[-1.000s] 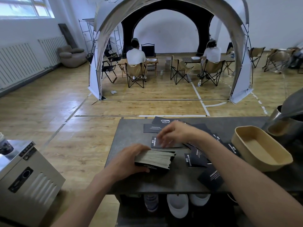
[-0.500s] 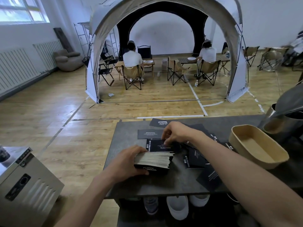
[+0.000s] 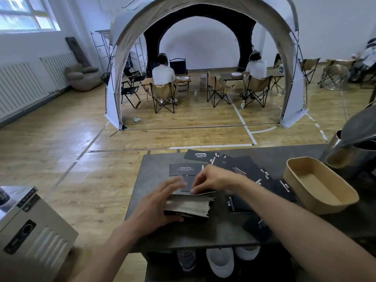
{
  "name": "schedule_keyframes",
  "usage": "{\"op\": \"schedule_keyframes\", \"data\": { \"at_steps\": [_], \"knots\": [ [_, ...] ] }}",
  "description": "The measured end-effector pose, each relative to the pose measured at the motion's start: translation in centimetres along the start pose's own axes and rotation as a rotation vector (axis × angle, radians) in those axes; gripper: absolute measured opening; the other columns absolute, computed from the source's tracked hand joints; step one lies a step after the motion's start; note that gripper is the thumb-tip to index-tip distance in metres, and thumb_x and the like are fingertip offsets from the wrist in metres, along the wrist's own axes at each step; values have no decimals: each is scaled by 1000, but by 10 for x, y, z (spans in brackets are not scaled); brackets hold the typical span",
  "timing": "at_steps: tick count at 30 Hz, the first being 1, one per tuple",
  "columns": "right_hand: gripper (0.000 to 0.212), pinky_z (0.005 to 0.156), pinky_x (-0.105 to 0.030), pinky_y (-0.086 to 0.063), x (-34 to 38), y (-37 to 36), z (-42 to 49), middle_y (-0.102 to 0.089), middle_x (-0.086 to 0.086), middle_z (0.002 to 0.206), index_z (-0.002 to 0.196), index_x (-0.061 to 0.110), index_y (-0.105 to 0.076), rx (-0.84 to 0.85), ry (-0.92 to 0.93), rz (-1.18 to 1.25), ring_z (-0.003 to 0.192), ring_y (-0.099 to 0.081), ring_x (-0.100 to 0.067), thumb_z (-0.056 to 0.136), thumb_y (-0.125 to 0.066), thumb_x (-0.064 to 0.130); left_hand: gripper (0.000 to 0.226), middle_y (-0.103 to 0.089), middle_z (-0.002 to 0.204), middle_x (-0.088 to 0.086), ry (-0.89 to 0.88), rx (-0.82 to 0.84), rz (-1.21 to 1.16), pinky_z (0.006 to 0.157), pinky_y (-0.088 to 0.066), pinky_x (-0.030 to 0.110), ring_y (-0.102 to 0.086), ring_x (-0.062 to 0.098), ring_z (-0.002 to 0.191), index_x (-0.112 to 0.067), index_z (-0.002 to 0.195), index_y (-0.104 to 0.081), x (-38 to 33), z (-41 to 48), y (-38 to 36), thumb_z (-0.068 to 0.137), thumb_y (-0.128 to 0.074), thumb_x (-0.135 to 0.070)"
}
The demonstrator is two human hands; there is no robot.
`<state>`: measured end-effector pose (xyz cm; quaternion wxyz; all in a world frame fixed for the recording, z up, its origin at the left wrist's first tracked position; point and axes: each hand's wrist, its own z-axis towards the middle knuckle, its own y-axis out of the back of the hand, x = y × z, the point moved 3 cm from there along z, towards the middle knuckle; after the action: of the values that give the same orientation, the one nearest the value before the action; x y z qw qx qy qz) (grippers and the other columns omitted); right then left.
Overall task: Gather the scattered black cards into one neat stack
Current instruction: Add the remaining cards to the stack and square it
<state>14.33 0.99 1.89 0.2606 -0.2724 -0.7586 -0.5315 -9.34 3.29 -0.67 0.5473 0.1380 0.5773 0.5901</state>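
The left hand (image 3: 160,202) lies against the left end of the stack of black cards (image 3: 189,205), thumb curled under its near edge and fingers spread loosely over the top, forearm reaching in from the lower left. The stack sits on the dark surface (image 3: 213,231) with its long axis running left to right, its pale card edges facing the camera and ragged at the right end. Just right of that, the right hand (image 3: 213,180) hovers over the stack's far side, fingertips pinched on a single black card (image 3: 187,183) held flat. Loose black cards (image 3: 240,169) lie scattered beyond and right of this hand at mixed angles, some near the tan oval tray (image 3: 317,188).
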Motion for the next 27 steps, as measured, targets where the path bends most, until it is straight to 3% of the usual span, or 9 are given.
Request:
{"op": "schedule_keyframes", "data": {
  "at_steps": [2,4,8,10,12,15,18,23,27],
  "knots": [
    [25,80,-30,-60,4,14,0,-78,11,79,84,23,-81,-249,48,-75,74,-71,0,70,-91,42,73,-56,132,-29,11,37,19,102,-52,37,-54,-5,121,-58,134,-46,3,-2,-2,74,-87,-52],
    [23,81,-34,-60,0,33,-2,-76,12,77,84,23,-79,-380,42,-101,76,-72,-4,70,-91,38,65,-60,122,-28,31,43,7,98,-52,34,-57,-4,114,-53,128,-53,6,-2,-2,72,-86,-57],
    [45,74,-27,-56,-11,28,-6,-67,18,82,97,29,-77,-175,-37,-423,82,-69,-9,60,-93,46,60,-53,124,-29,31,57,7,98,-47,21,-56,-4,114,-44,121,-62,12,-1,-2,69,-86,-64],
    [50,71,-24,-49,-16,20,-6,-65,18,87,102,30,-73,-161,-37,-436,83,-64,-8,59,-94,44,61,-50,125,-29,37,71,7,98,-42,13,-53,-6,115,-42,120,-64,14,0,-2,68,-85,-65],
    [51,74,-25,-52,-22,18,-4,-68,14,91,108,26,-73,-156,-52,-362,86,-65,-10,63,-94,37,61,-52,121,-30,45,87,16,97,-42,14,-54,-7,112,-43,120,-64,14,0,-2,68,-84,-66],
    [48,78,-28,-57,-24,22,1,-72,12,89,100,27,-75,-136,-95,-348,87,-70,-14,58,-95,40,62,-57,116,-28,55,108,14,94,-47,19,-57,-5,107,-41,120,-65,13,4,0,67,-84,-67],
    [45,69,-29,-57,-17,23,4,-74,8,85,85,26,-68,-106,-126,-400,82,-72,-16,53,-97,40,62,-59,115,-27,51,111,3,93,-46,18,-58,-4,106,-40,119,-65,12,6,2,67,-85,-65],
    [55,75,-39,-60,-9,26,6,-73,2,91,99,22,-62,-79,-110,-257,84,-71,-19,58,-97,22,61,-58,116,-28,55,116,10,92,-45,16,-57,-6,107,-43,120,-64,8,4,4,67,-86,-63],
    [32,64,-25,-54,-2,40,-7,-75,-5,104,118,17,-64,-129,22,111,86,-72,-18,88,-76,12,83,-54,126,-28,91,133,32,102,-49,28,-54,-6,114,-45,140,-50,7,2,3,67,-85,-65]
  ]
}}
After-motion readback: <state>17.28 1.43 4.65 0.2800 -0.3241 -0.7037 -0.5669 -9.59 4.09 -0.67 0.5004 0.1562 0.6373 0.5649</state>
